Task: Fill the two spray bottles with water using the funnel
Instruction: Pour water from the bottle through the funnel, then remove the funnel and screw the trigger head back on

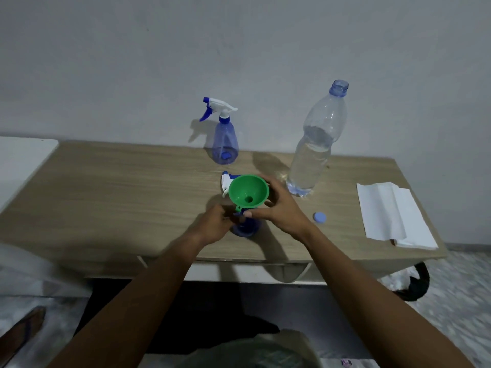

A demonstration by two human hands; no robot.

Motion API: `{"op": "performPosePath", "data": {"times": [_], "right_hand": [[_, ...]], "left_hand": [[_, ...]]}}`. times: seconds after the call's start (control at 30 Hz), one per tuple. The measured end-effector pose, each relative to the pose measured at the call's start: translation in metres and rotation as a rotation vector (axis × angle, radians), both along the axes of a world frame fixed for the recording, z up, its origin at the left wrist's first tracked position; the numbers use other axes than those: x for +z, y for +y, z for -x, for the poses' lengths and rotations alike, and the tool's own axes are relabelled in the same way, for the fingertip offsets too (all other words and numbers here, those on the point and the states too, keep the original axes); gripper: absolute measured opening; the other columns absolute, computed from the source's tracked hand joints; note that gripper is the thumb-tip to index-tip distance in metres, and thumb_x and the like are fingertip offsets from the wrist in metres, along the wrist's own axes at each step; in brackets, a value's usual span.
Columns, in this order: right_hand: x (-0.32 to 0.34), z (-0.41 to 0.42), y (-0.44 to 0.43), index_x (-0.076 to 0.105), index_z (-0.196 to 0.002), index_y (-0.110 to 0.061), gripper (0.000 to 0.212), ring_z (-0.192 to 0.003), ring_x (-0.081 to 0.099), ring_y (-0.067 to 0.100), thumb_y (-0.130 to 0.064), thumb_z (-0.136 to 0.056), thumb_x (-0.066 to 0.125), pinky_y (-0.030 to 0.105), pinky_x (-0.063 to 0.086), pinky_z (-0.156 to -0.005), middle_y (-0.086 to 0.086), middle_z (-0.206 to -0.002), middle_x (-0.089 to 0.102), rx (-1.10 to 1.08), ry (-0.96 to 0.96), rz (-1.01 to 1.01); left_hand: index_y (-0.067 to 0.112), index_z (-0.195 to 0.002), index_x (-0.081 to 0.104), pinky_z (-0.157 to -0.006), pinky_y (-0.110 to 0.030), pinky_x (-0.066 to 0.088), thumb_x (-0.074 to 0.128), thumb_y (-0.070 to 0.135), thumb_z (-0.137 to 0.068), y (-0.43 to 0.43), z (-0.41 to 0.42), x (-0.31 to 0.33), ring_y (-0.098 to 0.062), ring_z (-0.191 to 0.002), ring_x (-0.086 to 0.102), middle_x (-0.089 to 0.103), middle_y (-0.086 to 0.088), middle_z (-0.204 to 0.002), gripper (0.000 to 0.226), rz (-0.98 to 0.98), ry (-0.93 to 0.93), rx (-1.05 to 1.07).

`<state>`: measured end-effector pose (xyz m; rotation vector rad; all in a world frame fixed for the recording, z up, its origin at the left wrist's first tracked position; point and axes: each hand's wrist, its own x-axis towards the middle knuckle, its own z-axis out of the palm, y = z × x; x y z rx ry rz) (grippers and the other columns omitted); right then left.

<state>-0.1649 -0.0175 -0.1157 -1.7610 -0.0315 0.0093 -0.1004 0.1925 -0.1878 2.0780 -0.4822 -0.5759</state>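
Your right hand [279, 212] fingers clamp funnel [248, 191] over near spray bottle [245, 230] on surface [119, 192]. Left hand [215, 225] fingers grip its neck, probably. Far spray bottle [225, 144] looks unfilled, head on. Water bottle [313, 155] uncapped. All pouring ahead.

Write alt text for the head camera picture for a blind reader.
A person's right hand holds a green funnel above a blue spray bottle gripped by the left hand on a wooden table. Behind stand a second spray bottle, trigger head on, and an uncapped, partly full water bottle.
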Motion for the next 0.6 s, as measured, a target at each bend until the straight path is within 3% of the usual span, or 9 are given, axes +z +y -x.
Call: {"op": "performPosePath", "data": {"times": [0.07,0.2,0.27,0.37,0.47,0.53,0.6], "right_hand": [[0.001,-0.001,0.002,0.056,-0.136,-0.010,0.079,-0.127,0.061,0.020,0.002,-0.066,0.092,0.039,0.050,-0.109,0.008,-0.134,0.065,-0.001,0.009,-0.008],[0.010,0.002,0.003,0.059,-0.135,-0.006,0.073,-0.124,0.063,0.020,0.006,-0.069,0.088,0.034,0.051,-0.107,0.010,-0.131,0.068,0.013,0.028,0.000],[0.015,0.003,0.004,0.059,-0.134,-0.004,0.069,-0.121,0.065,0.016,0.008,-0.071,0.086,0.028,0.052,-0.103,0.010,-0.130,0.069,0.010,0.038,-0.008],[0.031,0.001,0.000,0.062,-0.130,-0.009,0.063,-0.115,0.068,0.016,0.009,-0.073,0.083,0.030,0.054,-0.098,0.007,-0.123,0.073,-0.032,0.043,-0.093],[0.047,-0.002,-0.012,0.064,-0.126,-0.012,0.059,-0.108,0.070,0.017,0.007,-0.073,0.083,0.030,0.057,-0.091,0.006,-0.117,0.074,-0.148,-0.001,-0.162],[0.046,-0.003,-0.024,0.064,-0.127,-0.009,0.061,-0.105,0.071,0.014,0.006,-0.072,0.086,0.025,0.057,-0.087,0.007,-0.117,0.073,-0.226,-0.029,-0.056],[0.030,-0.003,-0.034,0.063,-0.128,-0.010,0.069,-0.104,0.070,0.016,-0.002,-0.066,0.092,0.027,0.057,-0.086,0.006,-0.117,0.072,-0.259,-0.001,0.153]], "left_hand": [[0.042,-0.112,0.070,-0.098,-0.048,0.053,0.067,0.044,-0.085,-0.001,0.011,0.021,-0.017,-0.111,0.068,0.074,0.009,-0.113,0.027,-0.019,-0.017,0.005],[0.009,-0.124,0.067,-0.104,-0.036,0.047,0.069,0.016,-0.093,-0.005,0.017,0.029,-0.027,-0.119,0.063,0.069,-0.012,-0.124,0.032,-0.021,-0.036,0.027],[0.018,-0.124,0.069,-0.103,-0.034,0.048,0.069,0.018,-0.092,-0.003,0.018,0.027,-0.017,-0.116,0.065,0.072,-0.003,-0.120,0.032,0.020,0.001,0.015],[0.033,-0.115,0.074,-0.092,-0.035,0.051,0.069,0.041,-0.086,-0.001,0.017,0.022,-0.008,-0.101,0.069,0.077,0.009,-0.106,0.030,0.002,0.000,0.017],[0.038,-0.115,0.074,-0.087,-0.028,0.050,0.070,0.039,-0.089,-0.002,0.019,0.021,-0.006,-0.099,0.069,0.077,0.014,-0.105,0.026,0.005,-0.034,0.066],[0.041,-0.121,0.069,-0.080,-0.019,0.046,0.070,0.036,-0.091,-0.002,0.022,0.023,-0.004,-0.099,0.067,0.076,0.013,-0.103,0.031,-0.002,-0.054,0.104],[0.044,-0.125,0.065,-0.077,-0.019,0.043,0.069,0.038,-0.091,-0.003,0.023,0.021,-0.006,-0.099,0.067,0.076,0.011,-0.100,0.035,-0.023,-0.077,0.152]]}}
